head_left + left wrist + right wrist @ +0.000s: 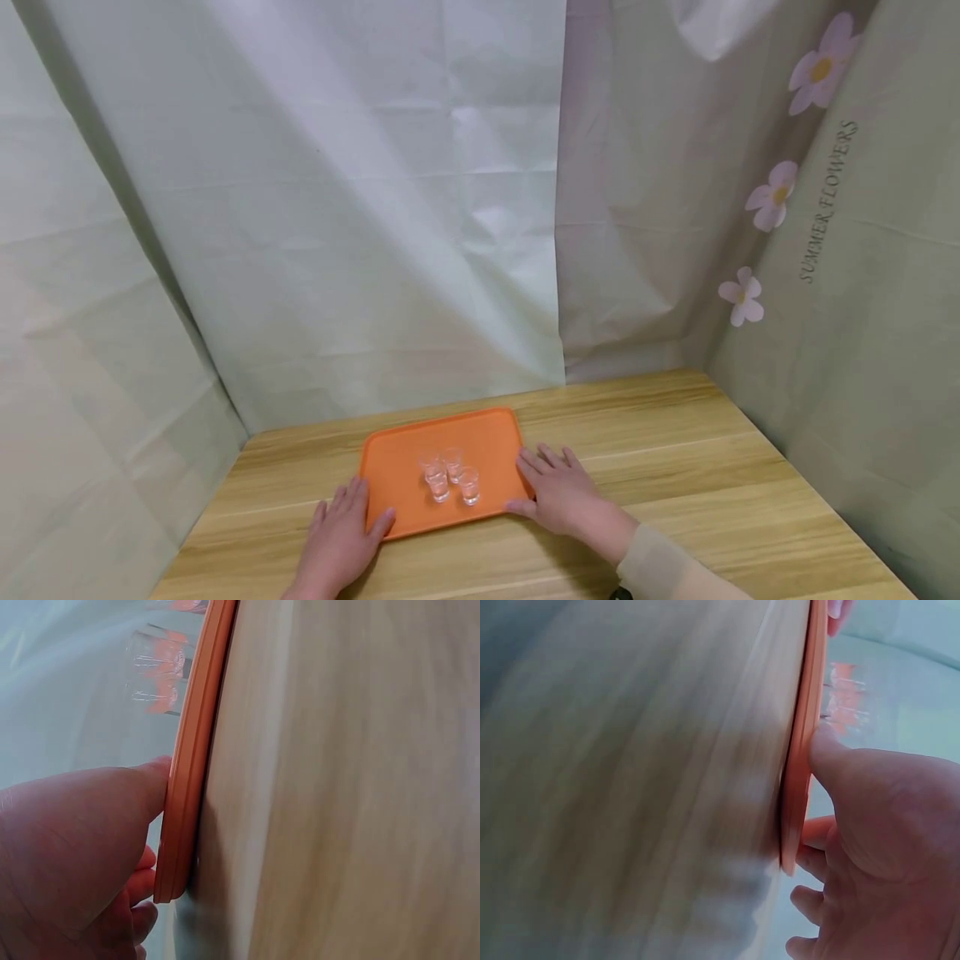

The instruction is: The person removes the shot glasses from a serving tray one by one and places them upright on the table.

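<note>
An orange tray [405,446] sits on the wooden table, and several small clear shot glasses [469,487] stand upright close together near its middle. My left hand [339,533] holds the near left corner, thumb at the front rim and fingers along the left side. At the near right corner my right hand [561,492] holds the tray likewise, its thumb [831,759] against the front rim and fingers at the right side. Both wrist views show the tray's rim [187,780] low against the table. Fingertip contact at the far side of the rim is partly hidden.
The wooden table [720,475] stretches to both sides of the tray. Pale cloth [337,250] hangs behind and at both sides, with printed flowers [771,196] on the right. A light sleeve [660,562] covers the right forearm.
</note>
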A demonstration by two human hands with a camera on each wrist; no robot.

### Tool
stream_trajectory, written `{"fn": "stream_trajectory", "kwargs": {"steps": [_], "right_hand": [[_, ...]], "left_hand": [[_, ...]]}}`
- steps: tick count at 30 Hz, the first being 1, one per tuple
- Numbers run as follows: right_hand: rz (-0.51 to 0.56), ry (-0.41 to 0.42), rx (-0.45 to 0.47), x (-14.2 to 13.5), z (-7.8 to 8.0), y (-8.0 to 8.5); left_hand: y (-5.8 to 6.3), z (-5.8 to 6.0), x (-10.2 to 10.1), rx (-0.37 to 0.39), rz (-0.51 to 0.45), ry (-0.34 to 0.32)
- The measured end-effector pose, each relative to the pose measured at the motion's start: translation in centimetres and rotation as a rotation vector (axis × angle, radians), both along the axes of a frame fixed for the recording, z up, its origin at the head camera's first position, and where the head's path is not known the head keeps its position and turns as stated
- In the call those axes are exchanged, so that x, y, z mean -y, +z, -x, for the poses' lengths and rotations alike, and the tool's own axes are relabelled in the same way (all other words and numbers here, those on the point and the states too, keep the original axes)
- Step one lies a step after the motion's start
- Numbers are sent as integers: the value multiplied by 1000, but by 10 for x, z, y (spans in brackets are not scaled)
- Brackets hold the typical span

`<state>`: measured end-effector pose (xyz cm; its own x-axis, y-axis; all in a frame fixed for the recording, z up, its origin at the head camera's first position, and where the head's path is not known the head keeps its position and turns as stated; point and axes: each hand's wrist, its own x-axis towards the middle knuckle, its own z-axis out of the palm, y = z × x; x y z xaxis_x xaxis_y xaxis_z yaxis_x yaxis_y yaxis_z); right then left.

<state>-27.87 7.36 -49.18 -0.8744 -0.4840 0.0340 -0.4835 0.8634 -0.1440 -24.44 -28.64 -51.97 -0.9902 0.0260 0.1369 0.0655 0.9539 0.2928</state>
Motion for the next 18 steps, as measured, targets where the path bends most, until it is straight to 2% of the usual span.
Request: {"fn": "stream_trajectory", "kwargs": {"steps": [18], "right_hand": [[70,-8,28,-30,-7,-2]], "left_hand": [[4,2,-27,-18,-20,-34]]}}
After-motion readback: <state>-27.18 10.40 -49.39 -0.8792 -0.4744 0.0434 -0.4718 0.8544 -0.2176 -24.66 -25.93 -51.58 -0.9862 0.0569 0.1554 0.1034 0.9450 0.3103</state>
